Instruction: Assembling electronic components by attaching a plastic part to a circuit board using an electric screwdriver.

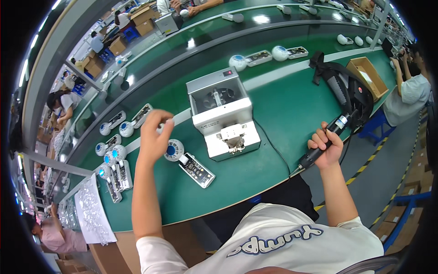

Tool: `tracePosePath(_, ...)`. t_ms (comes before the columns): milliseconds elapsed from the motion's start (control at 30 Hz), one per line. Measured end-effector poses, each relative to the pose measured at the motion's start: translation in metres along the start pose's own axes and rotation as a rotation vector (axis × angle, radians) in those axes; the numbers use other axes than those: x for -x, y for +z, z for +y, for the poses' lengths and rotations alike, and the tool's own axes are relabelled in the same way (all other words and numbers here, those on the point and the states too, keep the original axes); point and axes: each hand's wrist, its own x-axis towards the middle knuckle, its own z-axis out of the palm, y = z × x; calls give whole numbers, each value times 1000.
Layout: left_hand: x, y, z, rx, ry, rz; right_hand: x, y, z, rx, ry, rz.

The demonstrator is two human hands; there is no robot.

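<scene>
Electric screwdriver (312, 157), black: at 4 o'clock from silver machine (222, 115), tip slanting down toward 7–8 o'clock near edge of green table (255, 178). Right hand (331, 154) clenched round its barrel; forearm points toward 11 o'clock. Left hand (157, 132) raised at 8–9 o'clock from machine, fingers partly curled; cannot tell whether anything is gripped. Opened white device (197, 171) lies at 7 o'clock from machine.

Black bag (342, 86) sits beside open carton (377, 76) — blue stool (377, 129) and striped tape (366, 162) right, white sheet (103, 232) left.
</scene>
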Motion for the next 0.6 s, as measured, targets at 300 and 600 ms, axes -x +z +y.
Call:
tracePosePath(300, 53, -9, -17, 137, -164, -400, -6, 39, 11, 47, 76, -160)
tracePosePath(600, 77, 26, 10, 204, -35, -449, -12, 196, 80, 714, -425, -550)
